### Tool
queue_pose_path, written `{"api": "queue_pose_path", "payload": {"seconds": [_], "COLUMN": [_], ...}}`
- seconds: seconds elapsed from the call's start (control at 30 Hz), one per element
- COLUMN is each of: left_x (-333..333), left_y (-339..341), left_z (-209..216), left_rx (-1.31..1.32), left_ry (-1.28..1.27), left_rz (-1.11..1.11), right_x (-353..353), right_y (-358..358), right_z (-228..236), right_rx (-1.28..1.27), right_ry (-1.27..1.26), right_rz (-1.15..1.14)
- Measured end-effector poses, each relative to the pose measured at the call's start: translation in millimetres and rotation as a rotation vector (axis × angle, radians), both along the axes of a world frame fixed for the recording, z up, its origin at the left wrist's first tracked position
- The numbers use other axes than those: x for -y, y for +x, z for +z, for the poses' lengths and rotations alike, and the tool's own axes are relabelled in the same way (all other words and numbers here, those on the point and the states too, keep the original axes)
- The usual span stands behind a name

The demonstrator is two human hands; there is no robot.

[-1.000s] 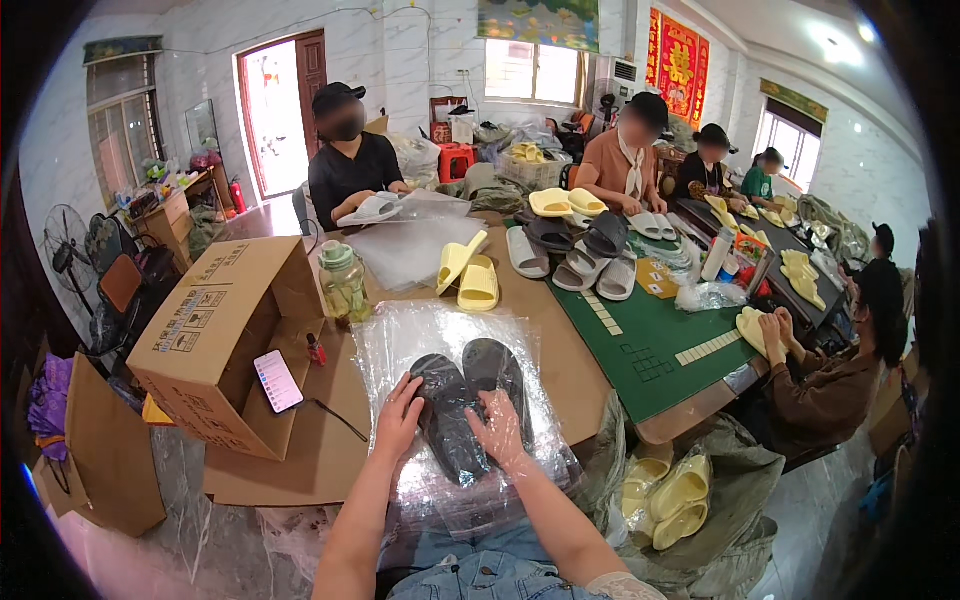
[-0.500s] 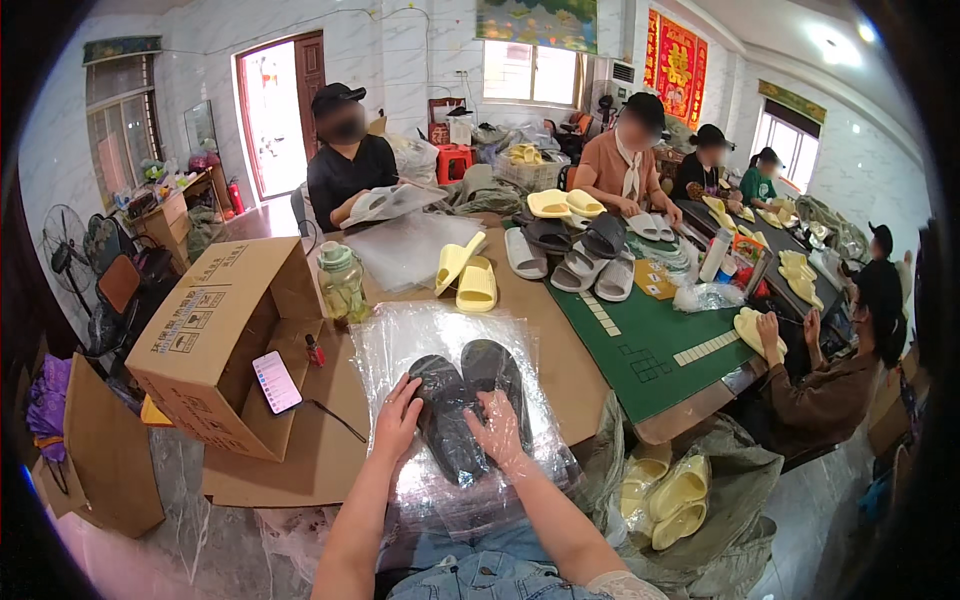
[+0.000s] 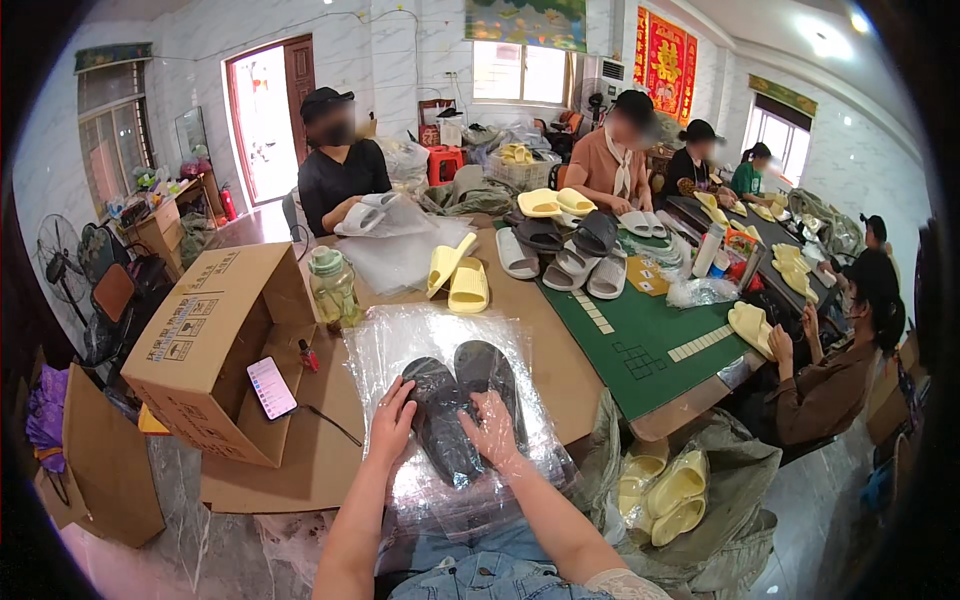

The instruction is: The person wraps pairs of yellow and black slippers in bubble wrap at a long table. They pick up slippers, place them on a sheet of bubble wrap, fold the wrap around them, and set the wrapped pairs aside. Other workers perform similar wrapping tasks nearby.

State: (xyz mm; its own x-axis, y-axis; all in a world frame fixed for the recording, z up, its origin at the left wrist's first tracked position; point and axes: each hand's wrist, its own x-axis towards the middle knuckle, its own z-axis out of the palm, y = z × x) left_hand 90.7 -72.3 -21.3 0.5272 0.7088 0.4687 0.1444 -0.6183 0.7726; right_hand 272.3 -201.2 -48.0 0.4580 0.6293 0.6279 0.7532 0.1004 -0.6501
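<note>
A pair of dark slippers (image 3: 436, 440) lies side by side in a clear plastic bag on a stack of clear plastic bags (image 3: 385, 345) in front of me. My left hand (image 3: 392, 418) rests along the outer edge of the left slipper, its fingers stretched out. Between the two slippers, my right hand (image 3: 488, 428) lies on the plastic with its fingers apart. Neither hand grips anything. Shiny plastic covers the slippers, and my right hand hides part of the right one.
Left stands an open cardboard box (image 3: 215, 340) with a phone (image 3: 271, 388) and a small red bottle (image 3: 307, 355). A glass jar (image 3: 333, 290), yellow slippers (image 3: 468, 286) and a grey-and-black slipper pile (image 3: 570, 262) stand beyond. Bagged yellow slippers (image 3: 678, 495) lie lower right. Several co-workers handle slippers.
Both my hands stay on the bagged slippers almost unmoved. Across the table, the co-worker at the left has shifted the grey slippers and their plastic bag. The whole view has moved slightly.
</note>
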Motion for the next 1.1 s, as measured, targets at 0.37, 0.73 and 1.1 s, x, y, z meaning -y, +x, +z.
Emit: {"api": "queue_pose_path", "payload": {"seconds": [0.37, 0.73, 1.1], "left_x": [-0.2, -1.4, -0.9], "left_y": [-0.9, -1.6, -1.4], "left_z": [0.9, -1.6, -0.3], "left_rx": [-0.014, -0.011, -0.025], "left_ry": [0.002, 0.001, 0.002], "left_rz": [0.005, 0.009, 0.005], "right_x": [-1.0, -2.0, -1.6], "right_y": [-0.2, -1.3, 0.4], "right_z": [-1.2, -0.4, -0.9], "right_rx": [-0.02, 0.03, 0.009], "right_ry": [-0.018, 0.038, 0.011], "right_rz": [-0.006, -0.001, 0.006]}}
